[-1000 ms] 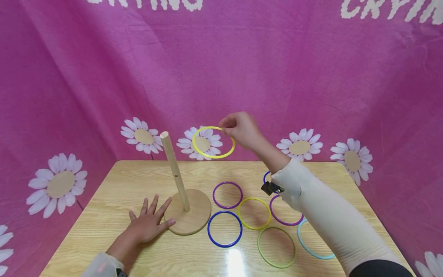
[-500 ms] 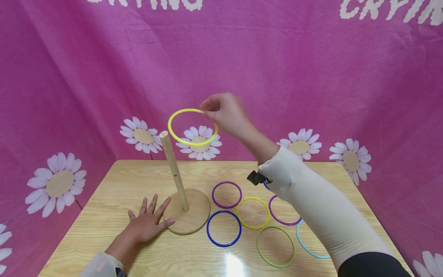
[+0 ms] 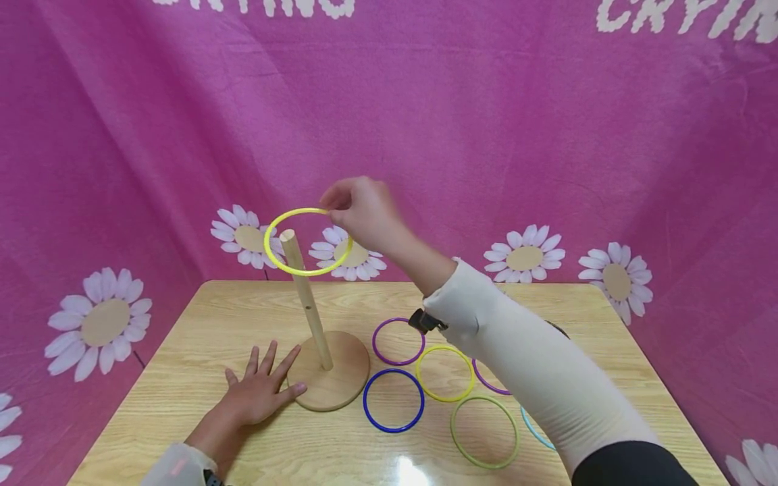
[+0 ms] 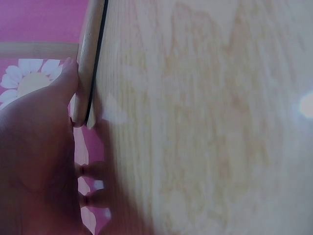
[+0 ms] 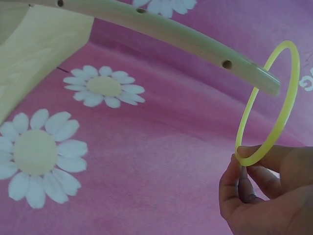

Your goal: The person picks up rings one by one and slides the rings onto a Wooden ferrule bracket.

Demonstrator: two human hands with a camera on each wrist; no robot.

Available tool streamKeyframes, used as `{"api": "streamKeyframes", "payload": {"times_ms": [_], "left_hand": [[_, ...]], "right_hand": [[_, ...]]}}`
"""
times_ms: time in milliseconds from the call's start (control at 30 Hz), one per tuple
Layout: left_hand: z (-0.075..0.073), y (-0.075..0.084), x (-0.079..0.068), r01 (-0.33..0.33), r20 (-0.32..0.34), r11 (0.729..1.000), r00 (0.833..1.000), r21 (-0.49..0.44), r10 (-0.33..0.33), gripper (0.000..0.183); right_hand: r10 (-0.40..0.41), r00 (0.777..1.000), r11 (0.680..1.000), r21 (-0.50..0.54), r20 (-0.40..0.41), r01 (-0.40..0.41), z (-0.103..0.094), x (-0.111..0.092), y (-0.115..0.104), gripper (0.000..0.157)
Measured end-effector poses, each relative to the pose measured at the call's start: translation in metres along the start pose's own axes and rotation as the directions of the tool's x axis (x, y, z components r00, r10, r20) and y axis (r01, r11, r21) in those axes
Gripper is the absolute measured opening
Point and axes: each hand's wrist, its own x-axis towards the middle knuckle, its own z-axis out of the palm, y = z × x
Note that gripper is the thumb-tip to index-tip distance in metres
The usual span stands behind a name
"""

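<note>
A yellow ring (image 3: 313,273) is held level at the top of an upright wooden post (image 3: 313,317). My right hand (image 3: 367,212) pinches its far right edge between thumb and fingers. In the right wrist view the post's tip (image 5: 266,83) pokes through the ring (image 5: 282,117), which encircles it. The post rises from a round wooden base (image 3: 340,391). Spread flat, my left hand (image 3: 258,395) rests on the table, its thumb on the base's left edge. The left wrist view shows that hand (image 4: 39,156) against the base's rim (image 4: 87,63).
On the wooden table (image 3: 213,310), right of the base, lie a purple ring (image 3: 373,341), a blue ring (image 3: 394,431), another yellow ring (image 3: 446,401) and a green ring (image 3: 486,466). My right sleeve (image 3: 516,358) partly covers a second purple ring (image 3: 486,385) and a light blue ring (image 3: 535,432).
My right hand has carried the yellow ring left, first rising, then lowering, from beside the post to around its top. The left hand and post have stayed put.
</note>
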Motion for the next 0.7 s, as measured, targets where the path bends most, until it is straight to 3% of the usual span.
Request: {"api": "streamKeyframes", "payload": {"times_ms": [700], "left_hand": [[0.003, -0.004, 0.002, -0.015, -0.024, 1.0, 1.0, -0.003, 0.015, 0.083]], "right_hand": [[0.049, 0.998, 0.999, 0.011, 0.029, -0.049, 0.059, -0.029, 0.061, 0.013]]}}
